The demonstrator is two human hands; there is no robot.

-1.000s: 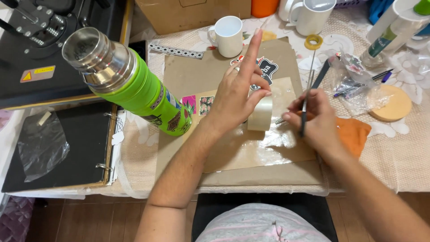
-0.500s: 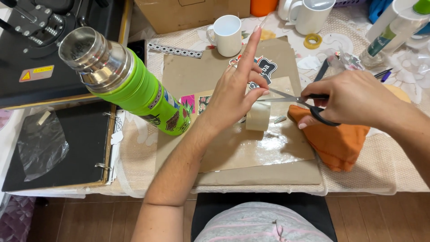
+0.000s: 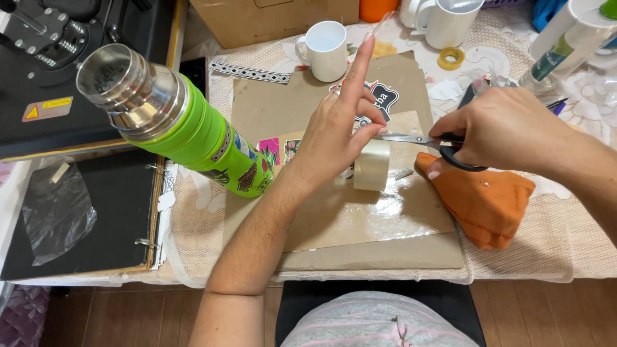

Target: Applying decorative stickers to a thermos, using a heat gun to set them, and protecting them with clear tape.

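Now reaching scissors (image 3: 418,141) tip into left hand (image 3: 334,138) from three o'clock, right hand (image 3: 508,128) clenching handles, left fingers pinching light, sticky clear tape roll (image 3: 371,165), best gripped by rim.

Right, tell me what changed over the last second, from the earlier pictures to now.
The right hand came up off the glossy sheet, swapped its thin upright tool for black-handled scissors, and moved the blades left to the clear tape roll. This uncovered the orange cloth. The left hand stayed on the roll, forefinger raised; the green steel flask and white mug stayed put.
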